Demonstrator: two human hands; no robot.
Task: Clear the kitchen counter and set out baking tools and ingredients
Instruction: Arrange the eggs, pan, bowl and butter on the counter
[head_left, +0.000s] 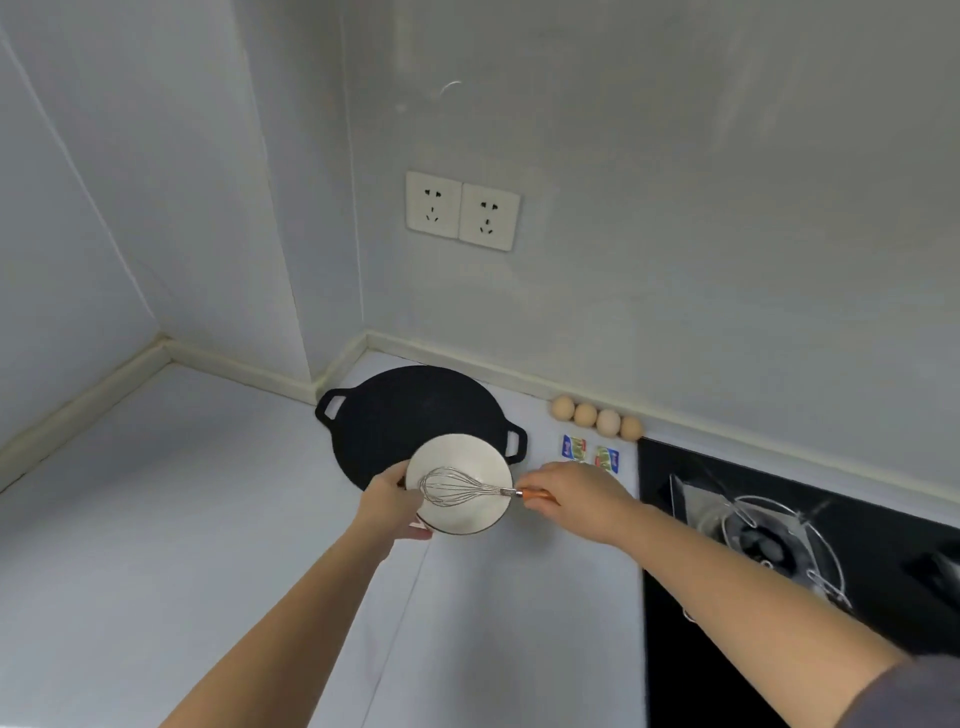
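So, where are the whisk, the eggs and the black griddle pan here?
whisk (453, 487), head view, on the wire loops inside the white bowl (467, 451).
eggs (585, 414), head view, on the second egg from the left.
black griddle pan (405, 410), head view, on its bare flat middle.

Pale grey walls (675, 208) meet at upper left above a pale counter (156, 519). Two white sockets (462, 212) sit mid-frame.

Home kitchen: gas hob (769, 535), counter (156, 519).
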